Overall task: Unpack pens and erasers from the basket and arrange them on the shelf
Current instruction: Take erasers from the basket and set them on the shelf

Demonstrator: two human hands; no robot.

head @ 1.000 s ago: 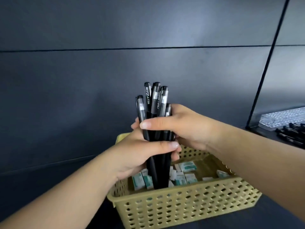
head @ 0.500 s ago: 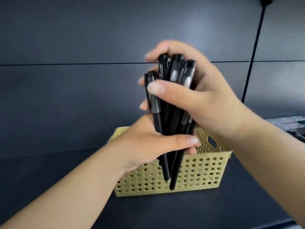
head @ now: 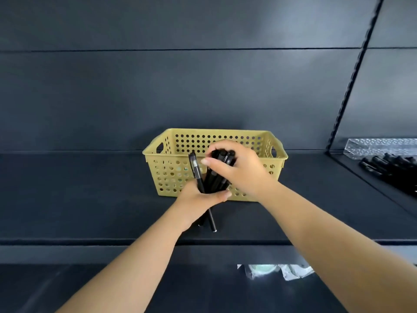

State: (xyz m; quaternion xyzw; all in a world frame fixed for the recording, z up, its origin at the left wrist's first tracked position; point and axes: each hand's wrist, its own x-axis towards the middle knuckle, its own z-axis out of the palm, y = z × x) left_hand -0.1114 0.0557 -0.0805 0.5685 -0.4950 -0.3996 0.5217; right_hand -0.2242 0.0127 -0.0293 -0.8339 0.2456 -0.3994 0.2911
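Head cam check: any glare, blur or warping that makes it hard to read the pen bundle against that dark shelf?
Head view: pale glare on the back panel; wide-angle bending tilts the upright; black pens merge into a dark mass between left hand and right hand; only the basket contrasts well.

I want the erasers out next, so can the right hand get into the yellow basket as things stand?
Probably not yet: the right hand and left hand both grip the bundle of black pens in front of the basket. The basket's open top looks unobstructed once the pens are set down.
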